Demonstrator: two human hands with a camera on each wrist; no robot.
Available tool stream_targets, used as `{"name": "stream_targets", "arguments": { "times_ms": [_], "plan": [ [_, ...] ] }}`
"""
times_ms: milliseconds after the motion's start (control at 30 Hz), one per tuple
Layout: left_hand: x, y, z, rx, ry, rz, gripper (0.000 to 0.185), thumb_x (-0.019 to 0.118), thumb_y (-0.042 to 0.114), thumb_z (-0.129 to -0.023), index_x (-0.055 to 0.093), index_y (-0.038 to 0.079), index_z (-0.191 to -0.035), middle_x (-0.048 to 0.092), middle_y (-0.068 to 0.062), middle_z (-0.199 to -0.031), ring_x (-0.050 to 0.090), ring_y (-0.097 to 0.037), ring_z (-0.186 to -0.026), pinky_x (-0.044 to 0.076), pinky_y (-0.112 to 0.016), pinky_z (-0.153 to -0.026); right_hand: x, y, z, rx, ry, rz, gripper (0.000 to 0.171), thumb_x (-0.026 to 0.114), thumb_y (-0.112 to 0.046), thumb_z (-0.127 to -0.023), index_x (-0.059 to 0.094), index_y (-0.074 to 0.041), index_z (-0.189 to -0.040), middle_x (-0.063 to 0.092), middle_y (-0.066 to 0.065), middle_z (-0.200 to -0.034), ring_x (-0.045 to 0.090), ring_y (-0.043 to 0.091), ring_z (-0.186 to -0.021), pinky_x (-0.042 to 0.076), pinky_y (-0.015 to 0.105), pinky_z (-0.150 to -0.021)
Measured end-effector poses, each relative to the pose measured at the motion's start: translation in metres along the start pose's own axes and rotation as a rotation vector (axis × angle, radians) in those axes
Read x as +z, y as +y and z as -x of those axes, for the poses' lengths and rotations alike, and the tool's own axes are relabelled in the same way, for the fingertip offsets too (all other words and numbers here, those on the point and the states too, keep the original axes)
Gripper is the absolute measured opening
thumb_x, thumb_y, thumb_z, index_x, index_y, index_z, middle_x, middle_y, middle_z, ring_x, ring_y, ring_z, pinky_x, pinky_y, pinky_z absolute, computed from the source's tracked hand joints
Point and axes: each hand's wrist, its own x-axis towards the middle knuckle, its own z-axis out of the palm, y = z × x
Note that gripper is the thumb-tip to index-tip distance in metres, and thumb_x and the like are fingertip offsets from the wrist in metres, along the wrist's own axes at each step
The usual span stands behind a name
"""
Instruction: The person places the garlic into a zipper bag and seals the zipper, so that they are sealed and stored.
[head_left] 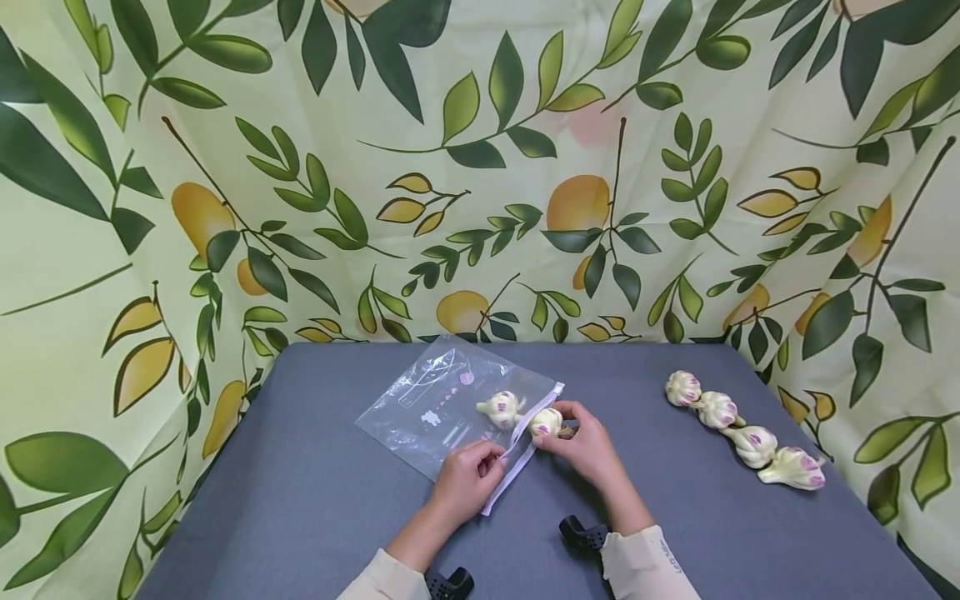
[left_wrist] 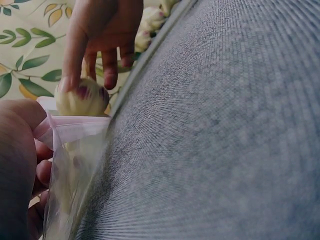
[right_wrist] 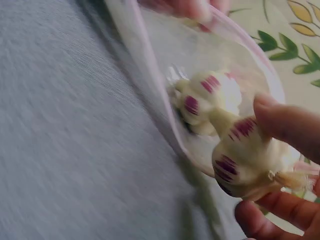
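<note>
A clear zip bag [head_left: 420, 408] with a pale pink zip edge lies on the table. My left hand [head_left: 468, 479] pinches the upper lip of its mouth, lifting it so the mouth gapes in the right wrist view. Inside sits one white and purple garlic bulb [head_left: 501, 408]. My right hand [head_left: 588, 442] holds a second garlic bulb [right_wrist: 250, 155] between thumb and fingers, right at the bag's mouth. That bulb's stem points into the bag, and a tuft of tan strands [right_wrist: 295, 180] sticks out on the hand's side.
Several more garlic bulbs [head_left: 752, 446] lie in a slanting row at the right of the grey table [head_left: 300, 500]. A leaf and fruit patterned cloth [head_left: 480, 208] hangs behind and along both sides. Black wrist straps [head_left: 583, 533] sit by the sleeves.
</note>
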Motion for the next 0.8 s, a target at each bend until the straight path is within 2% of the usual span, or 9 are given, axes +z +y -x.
{"name": "stream_targets", "arguments": {
  "times_ms": [233, 467, 633, 800],
  "plan": [
    [0.001, -0.001, 0.000, -0.001, -0.001, 0.008, 0.013, 0.076, 0.002, -0.077, 0.071, 0.012, -0.082, 0.053, 0.008, -0.065, 0.042, 0.003, -0.058, 0.033, -0.006, -0.054, 0.013, 0.000, 0.002, 0.031, 0.025, -0.061, 0.059, 0.089, -0.018, -0.068, 0.061, -0.009, -0.120, 0.065, 0.011, -0.112, 0.060, 0.015, -0.085, 0.047, 0.025, -0.073],
    [0.002, -0.002, 0.001, 0.010, 0.018, 0.016, 0.013, 0.075, 0.001, -0.075, 0.070, 0.011, -0.081, 0.053, 0.007, -0.065, 0.043, 0.002, -0.058, 0.033, -0.006, -0.055, 0.016, -0.001, 0.005, 0.079, -0.014, -0.218, 0.058, 0.086, -0.016, -0.073, 0.062, -0.007, -0.125, 0.062, 0.015, -0.121, 0.067, 0.014, -0.087, 0.052, 0.022, -0.067],
    [0.001, -0.001, 0.001, -0.008, 0.002, 0.008, 0.012, 0.075, 0.002, -0.076, 0.071, 0.011, -0.083, 0.054, 0.008, -0.066, 0.042, 0.004, -0.059, 0.034, -0.006, -0.054, 0.019, 0.000, 0.004, 0.058, -0.002, -0.187, 0.048, 0.083, -0.008, -0.075, 0.067, -0.004, -0.120, 0.062, 0.014, -0.117, 0.070, 0.016, -0.084, 0.051, 0.020, -0.065],
    [0.001, -0.001, 0.000, -0.009, -0.011, 0.000, 0.012, 0.076, 0.002, -0.077, 0.071, 0.011, -0.083, 0.053, 0.008, -0.066, 0.042, 0.004, -0.059, 0.034, -0.007, -0.054, 0.026, -0.001, 0.004, -0.002, 0.040, -0.096, 0.031, 0.082, -0.007, -0.076, 0.073, -0.003, -0.105, 0.069, 0.010, -0.098, 0.067, 0.013, -0.076, 0.050, 0.020, -0.064]
  ]
}}
